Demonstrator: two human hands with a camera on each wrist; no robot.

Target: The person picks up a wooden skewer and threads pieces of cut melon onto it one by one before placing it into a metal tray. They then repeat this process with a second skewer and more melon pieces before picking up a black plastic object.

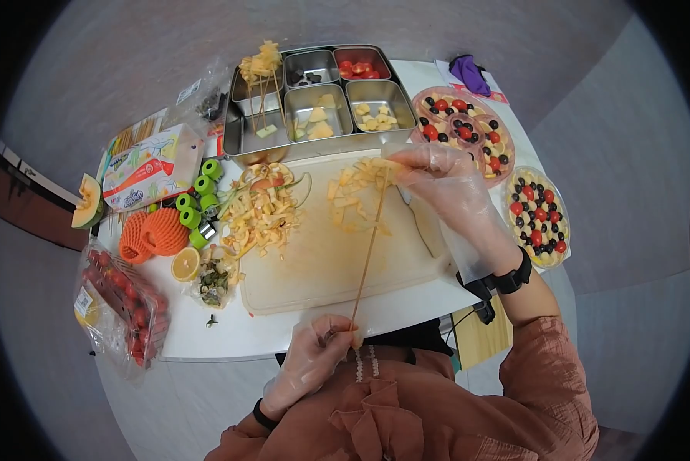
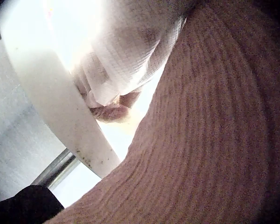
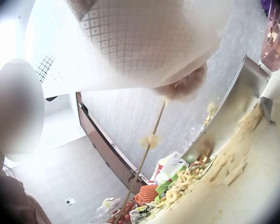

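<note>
The wooden stick (image 1: 368,253) was held slantwise between both hands, over the cutting board (image 1: 322,288), with a fruit piece (image 3: 150,141) partway along. The left hand (image 1: 314,357) pinched its lower end; the right hand (image 1: 446,180) gripped its upper end. Fruit strips (image 1: 349,188) lay beneath; a metal tray (image 1: 322,147) stood beyond.

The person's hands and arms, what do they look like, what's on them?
The left hand and right hand wear loose, translucent plastic gloves with an embossed grid texture. A black band circles the left wrist; a wider black strap with a black device circles the right. The rust-brown fabric sleeves look wrinkled.
</note>
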